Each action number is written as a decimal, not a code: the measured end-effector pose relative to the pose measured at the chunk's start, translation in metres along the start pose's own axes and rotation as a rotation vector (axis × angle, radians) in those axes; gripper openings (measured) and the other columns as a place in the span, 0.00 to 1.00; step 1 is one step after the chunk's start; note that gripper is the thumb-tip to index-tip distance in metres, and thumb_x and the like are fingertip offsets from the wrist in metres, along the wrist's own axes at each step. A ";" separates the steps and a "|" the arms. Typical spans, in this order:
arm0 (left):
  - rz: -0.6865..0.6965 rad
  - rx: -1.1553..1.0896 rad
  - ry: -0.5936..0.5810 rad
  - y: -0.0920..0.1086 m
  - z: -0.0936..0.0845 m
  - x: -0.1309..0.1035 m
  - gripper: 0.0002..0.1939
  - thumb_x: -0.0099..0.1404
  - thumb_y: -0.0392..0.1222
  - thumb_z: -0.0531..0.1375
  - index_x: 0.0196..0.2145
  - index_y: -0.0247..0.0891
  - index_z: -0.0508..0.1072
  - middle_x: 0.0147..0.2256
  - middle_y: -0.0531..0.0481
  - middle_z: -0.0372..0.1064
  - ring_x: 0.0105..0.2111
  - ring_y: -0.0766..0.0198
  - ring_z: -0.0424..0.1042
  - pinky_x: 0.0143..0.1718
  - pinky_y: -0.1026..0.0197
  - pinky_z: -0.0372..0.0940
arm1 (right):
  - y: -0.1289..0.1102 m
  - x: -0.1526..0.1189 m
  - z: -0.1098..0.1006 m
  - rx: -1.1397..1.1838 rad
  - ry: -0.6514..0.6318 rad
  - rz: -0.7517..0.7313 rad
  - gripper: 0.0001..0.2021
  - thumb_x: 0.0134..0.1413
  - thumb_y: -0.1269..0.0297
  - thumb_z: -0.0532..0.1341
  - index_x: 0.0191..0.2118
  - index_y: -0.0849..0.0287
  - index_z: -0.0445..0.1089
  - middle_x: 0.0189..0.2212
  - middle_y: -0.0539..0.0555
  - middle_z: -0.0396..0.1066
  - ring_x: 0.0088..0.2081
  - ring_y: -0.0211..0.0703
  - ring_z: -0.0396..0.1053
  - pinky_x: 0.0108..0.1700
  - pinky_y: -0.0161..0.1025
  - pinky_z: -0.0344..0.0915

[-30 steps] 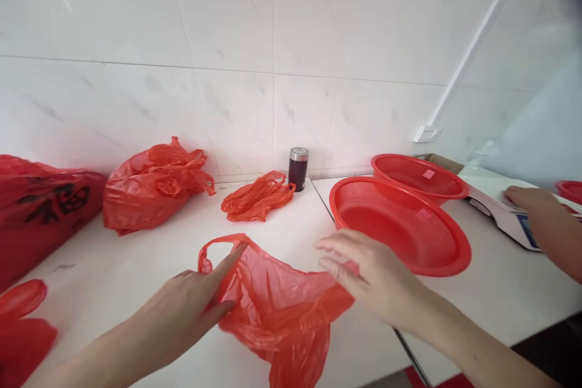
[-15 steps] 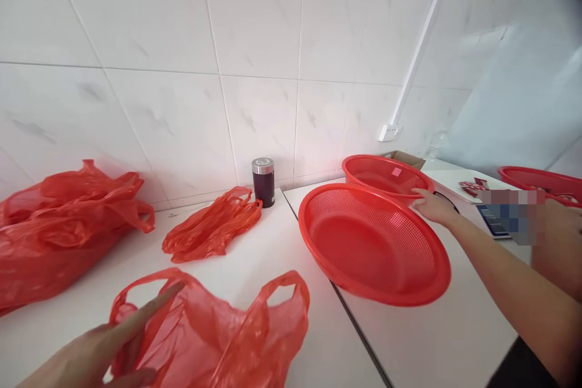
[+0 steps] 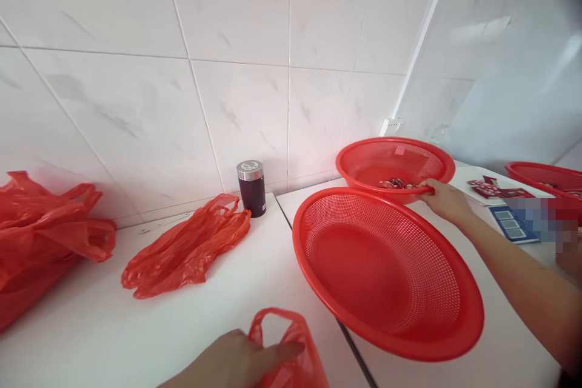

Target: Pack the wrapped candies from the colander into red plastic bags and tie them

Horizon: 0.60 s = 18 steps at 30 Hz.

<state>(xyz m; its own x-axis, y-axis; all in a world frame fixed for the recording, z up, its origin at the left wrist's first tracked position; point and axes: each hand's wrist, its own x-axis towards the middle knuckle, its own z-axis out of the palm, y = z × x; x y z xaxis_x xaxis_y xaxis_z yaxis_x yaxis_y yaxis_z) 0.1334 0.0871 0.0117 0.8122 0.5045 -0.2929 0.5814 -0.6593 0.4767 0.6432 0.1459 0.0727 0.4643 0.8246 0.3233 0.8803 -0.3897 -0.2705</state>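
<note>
My left hand (image 3: 240,359) is at the bottom edge, closed on a red plastic bag (image 3: 297,364) just below its loop handle. Its thumb lies over the thin plastic, and much of the bag is out of frame. My right hand (image 3: 444,201) reaches in from the right and grips the near rim of the far red basket (image 3: 395,144), which has a few small red and white pieces in it. In front of that stands a larger red perforated basket (image 3: 359,260), tilted towards me, with a bare floor.
A flattened red bag (image 3: 191,248) lies beside a dark tumbler (image 3: 252,191). A bulging red bag (image 3: 40,242) is at far left. On the right are a scale (image 3: 513,223) with red packets (image 3: 491,187), another red basket (image 3: 545,173), and another person's blurred hand.
My left hand has moved right with the bag and now closes near its handle. My right hand has shifted on the far basket, whose contents now show. The view has turned somewhat.
</note>
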 end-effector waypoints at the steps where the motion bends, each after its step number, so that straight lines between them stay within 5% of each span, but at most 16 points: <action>1: -0.007 0.006 -0.017 0.011 -0.007 0.010 0.32 0.56 0.46 0.61 0.60 0.58 0.63 0.24 0.52 0.69 0.24 0.58 0.69 0.26 0.63 0.60 | -0.002 -0.005 -0.008 -0.008 0.019 0.003 0.16 0.59 0.54 0.53 0.42 0.61 0.67 0.40 0.66 0.73 0.38 0.50 0.69 0.37 0.42 0.57; 5: 0.030 0.035 -0.015 0.038 -0.025 0.048 0.39 0.52 0.47 0.65 0.62 0.50 0.59 0.27 0.52 0.71 0.27 0.55 0.70 0.25 0.63 0.58 | -0.017 -0.036 -0.043 0.003 0.100 0.022 0.18 0.61 0.53 0.51 0.49 0.59 0.66 0.45 0.64 0.72 0.43 0.51 0.68 0.41 0.43 0.57; 11: -0.005 0.071 0.046 0.057 -0.021 0.090 0.51 0.55 0.45 0.63 0.69 0.42 0.39 0.27 0.50 0.71 0.32 0.52 0.73 0.30 0.60 0.63 | -0.049 -0.097 -0.087 0.177 0.135 -0.036 0.10 0.55 0.62 0.58 0.43 0.52 0.69 0.41 0.54 0.74 0.36 0.44 0.68 0.38 0.40 0.59; 14: -0.005 0.080 0.052 0.060 -0.017 0.066 0.46 0.55 0.44 0.62 0.68 0.45 0.47 0.31 0.47 0.73 0.34 0.49 0.74 0.33 0.56 0.64 | -0.056 -0.137 -0.093 0.214 0.115 -0.110 0.12 0.51 0.66 0.57 0.43 0.51 0.69 0.40 0.53 0.74 0.32 0.43 0.68 0.36 0.39 0.61; 18: -0.149 -0.026 0.087 0.047 -0.007 -0.014 0.37 0.52 0.41 0.61 0.61 0.52 0.63 0.39 0.46 0.76 0.36 0.49 0.74 0.35 0.56 0.66 | -0.064 -0.200 -0.088 0.381 -0.027 -0.220 0.13 0.47 0.65 0.57 0.41 0.47 0.70 0.44 0.51 0.74 0.37 0.47 0.71 0.35 0.39 0.67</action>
<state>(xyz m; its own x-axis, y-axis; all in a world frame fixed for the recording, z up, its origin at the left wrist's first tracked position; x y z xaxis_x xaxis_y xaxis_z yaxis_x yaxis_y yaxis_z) 0.1487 0.0530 0.0438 0.7096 0.6423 -0.2897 0.6924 -0.5596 0.4553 0.5026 -0.0300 0.1055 0.2631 0.8833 0.3880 0.8566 -0.0289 -0.5151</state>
